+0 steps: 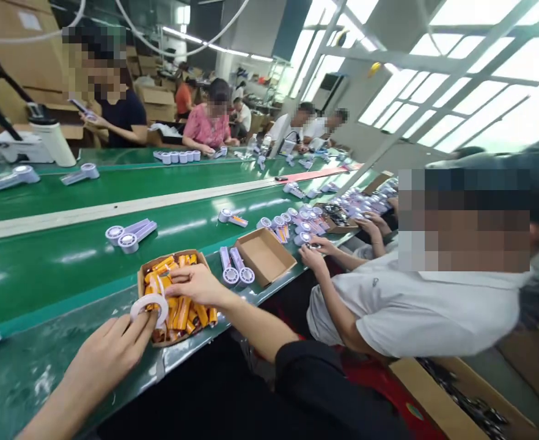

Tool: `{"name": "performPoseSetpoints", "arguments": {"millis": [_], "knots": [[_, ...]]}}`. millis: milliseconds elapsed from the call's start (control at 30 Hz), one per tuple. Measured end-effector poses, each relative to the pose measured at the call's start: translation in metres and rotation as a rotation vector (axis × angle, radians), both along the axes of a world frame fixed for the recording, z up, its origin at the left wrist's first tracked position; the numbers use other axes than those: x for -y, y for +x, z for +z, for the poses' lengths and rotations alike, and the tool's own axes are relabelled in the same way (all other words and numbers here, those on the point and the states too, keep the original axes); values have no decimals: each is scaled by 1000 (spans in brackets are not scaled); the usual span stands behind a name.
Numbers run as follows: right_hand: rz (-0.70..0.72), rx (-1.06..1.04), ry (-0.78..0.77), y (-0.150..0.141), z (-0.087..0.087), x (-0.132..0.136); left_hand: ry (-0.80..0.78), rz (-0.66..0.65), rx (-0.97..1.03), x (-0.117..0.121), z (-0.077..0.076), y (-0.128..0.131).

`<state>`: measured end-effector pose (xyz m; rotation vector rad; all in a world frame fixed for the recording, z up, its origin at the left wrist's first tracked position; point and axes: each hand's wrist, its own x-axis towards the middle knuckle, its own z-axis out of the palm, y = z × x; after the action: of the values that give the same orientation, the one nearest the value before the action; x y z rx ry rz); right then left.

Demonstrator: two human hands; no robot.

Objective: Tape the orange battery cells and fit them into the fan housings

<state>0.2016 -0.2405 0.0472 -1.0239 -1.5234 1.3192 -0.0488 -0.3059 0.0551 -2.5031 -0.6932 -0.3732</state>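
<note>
My left hand (109, 348) is closed around one side of a roll of white tape (150, 299), its fingers through the ring. Just above the roll, my right hand (203, 285) has thumb and fingers pinched near a short white strip rising from it. What lies between those fingertips is partly hidden. Both hands are over a cardboard box (174, 343) filled with orange-wrapped cylinders (183, 313) that look like battery cells. Right of the box, two pale purple handheld fan bodies (231, 274) lie side by side on the green work surface.
An open cardboard tray (264, 256) stands to the right. More fan bodies (129, 242) lie on the green belt (68, 263). A co-worker in a white shirt (388, 305) sits close on my right, hands over small parts. Other people work across the line.
</note>
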Motion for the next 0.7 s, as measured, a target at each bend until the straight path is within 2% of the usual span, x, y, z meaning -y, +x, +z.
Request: {"name": "performPoseSetpoints", "arguments": {"millis": [67, 133, 200, 267, 300, 333, 367, 433, 500, 533, 600, 700], "knots": [[-193, -211, -64, -25, -12, 6, 34, 106, 126, 2, -10, 9], [-302, -318, -94, -39, -15, 13, 57, 228, 267, 18, -19, 24], [-349, -399, -134, -33, -7, 15, -4, 207, 354, 45, -26, 38], [-371, -473, -163, -8, 6, 11, -121, 125, 403, 71, -33, 39], [-392, -514, -164, 8, 11, 8, -176, 141, 408, 80, -37, 32], [-416, -553, -155, 23, 14, 5, -222, 230, 395, 85, -42, 19], [-441, -580, -124, 36, 15, 4, -267, 377, 361, 86, -48, 2], [-393, -553, -141, 52, 12, 8, -416, 689, 247, 81, -62, -40], [-298, -494, -196, 52, 6, 22, -601, 860, 186, 73, -73, -77], [-248, -467, -228, 49, 2, 31, -652, 881, 196, 70, -75, -88], [-165, -419, -278, 39, -6, 48, -638, 837, 282, 65, -72, -92], [-57, -318, -305, 25, -14, 62, -520, 622, 491, 55, -47, -60]]}}
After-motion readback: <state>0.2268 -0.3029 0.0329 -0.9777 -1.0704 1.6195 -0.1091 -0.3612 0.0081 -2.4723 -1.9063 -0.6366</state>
